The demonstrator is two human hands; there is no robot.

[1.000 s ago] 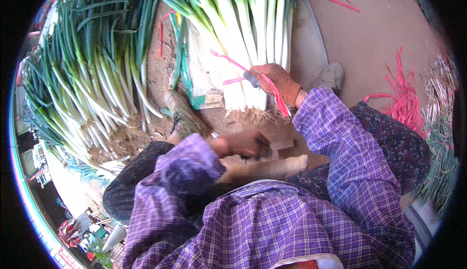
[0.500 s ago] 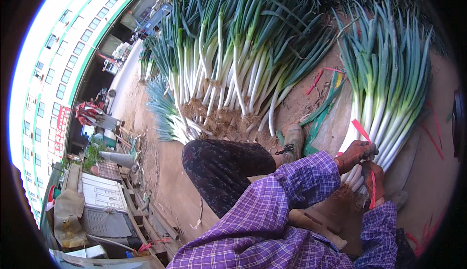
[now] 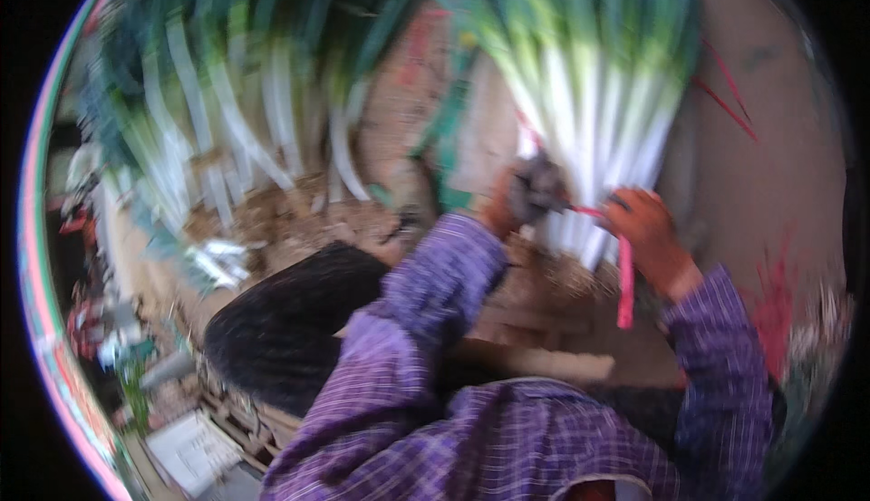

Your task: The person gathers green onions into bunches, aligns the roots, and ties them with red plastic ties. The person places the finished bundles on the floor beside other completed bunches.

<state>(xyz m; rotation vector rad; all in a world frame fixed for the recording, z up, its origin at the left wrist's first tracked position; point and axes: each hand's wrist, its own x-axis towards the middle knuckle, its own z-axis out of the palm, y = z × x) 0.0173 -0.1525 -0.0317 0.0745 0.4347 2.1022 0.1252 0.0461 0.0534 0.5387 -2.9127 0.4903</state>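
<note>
Holding red ribbon point(image 3: 625, 285) across leeks point(image 3: 580, 107): left hand point(image 3: 527, 195), right hand point(image 3: 649, 236).

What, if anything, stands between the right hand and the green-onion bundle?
Nothing visible blocks the right hand, which is at the lower right of the green-onion bundle. Only the red strip, running to the left hand, crosses before the white stems.

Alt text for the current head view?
Right hand holds a red strip running to the left hand, across the white stalks of a green onion bundle. More green onions lie to the left; image blurred.
</note>
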